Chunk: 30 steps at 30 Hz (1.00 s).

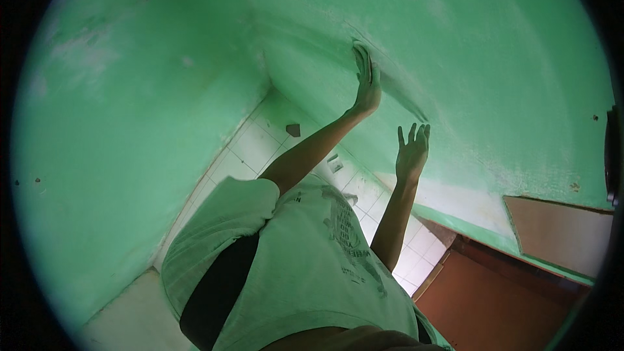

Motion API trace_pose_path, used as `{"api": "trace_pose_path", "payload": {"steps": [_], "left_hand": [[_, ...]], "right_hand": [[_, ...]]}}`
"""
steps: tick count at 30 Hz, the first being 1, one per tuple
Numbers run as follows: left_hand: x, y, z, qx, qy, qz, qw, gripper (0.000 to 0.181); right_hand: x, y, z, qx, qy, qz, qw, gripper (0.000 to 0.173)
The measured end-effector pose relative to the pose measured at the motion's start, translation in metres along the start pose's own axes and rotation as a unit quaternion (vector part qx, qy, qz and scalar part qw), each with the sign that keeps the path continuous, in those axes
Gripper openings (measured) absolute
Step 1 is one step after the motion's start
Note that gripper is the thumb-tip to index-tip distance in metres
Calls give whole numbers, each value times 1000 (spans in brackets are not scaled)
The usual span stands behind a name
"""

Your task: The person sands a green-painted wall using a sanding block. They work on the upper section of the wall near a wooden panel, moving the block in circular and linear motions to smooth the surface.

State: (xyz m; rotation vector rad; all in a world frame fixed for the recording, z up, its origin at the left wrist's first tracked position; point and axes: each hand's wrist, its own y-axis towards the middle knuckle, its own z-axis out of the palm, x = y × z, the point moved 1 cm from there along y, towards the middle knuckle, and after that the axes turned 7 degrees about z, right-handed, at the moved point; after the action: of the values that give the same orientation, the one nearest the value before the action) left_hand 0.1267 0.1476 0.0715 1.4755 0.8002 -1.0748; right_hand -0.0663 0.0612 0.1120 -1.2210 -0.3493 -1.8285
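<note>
My left hand is raised to the green painted wall, its fingers close together and flat at the surface. Whether a thin thing lies between those fingers and the wall cannot be told. Lower and to the right, my right hand is held up by the same wall with its fingers apart and nothing seen in it; whether it touches the wall is unclear. A dark shadowed band slants down the wall between the two hands. Pale, scuffed patches mark the paint.
A second green wall meets this one at a corner on the left. On the white tiled floor lie a dark brown piece and a small pale object. A reddish-brown panel is at the lower right.
</note>
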Motion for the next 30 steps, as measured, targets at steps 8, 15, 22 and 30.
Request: {"api": "trace_pose_path", "payload": {"steps": [8, 15, 22, 30], "left_hand": [[5, 8, -42, 110, -80, 11, 991, 68], [41, 39, -43, -101, 175, 118, 972, 66], [45, 95, -64, -196, 77, 57, 976, 61], [35, 11, -10, -14, 22, 90, 996, 67]], "right_hand": [[11, -7, -15, 8, -9, -15, 1000, 73], [10, -37, -43, -13, 4, -14, 1000, 72], [2, -37, -54, -10, 24, -1, 1000, 69], [-3, -9, -29, -21, 15, 7, 1000, 78]]}}
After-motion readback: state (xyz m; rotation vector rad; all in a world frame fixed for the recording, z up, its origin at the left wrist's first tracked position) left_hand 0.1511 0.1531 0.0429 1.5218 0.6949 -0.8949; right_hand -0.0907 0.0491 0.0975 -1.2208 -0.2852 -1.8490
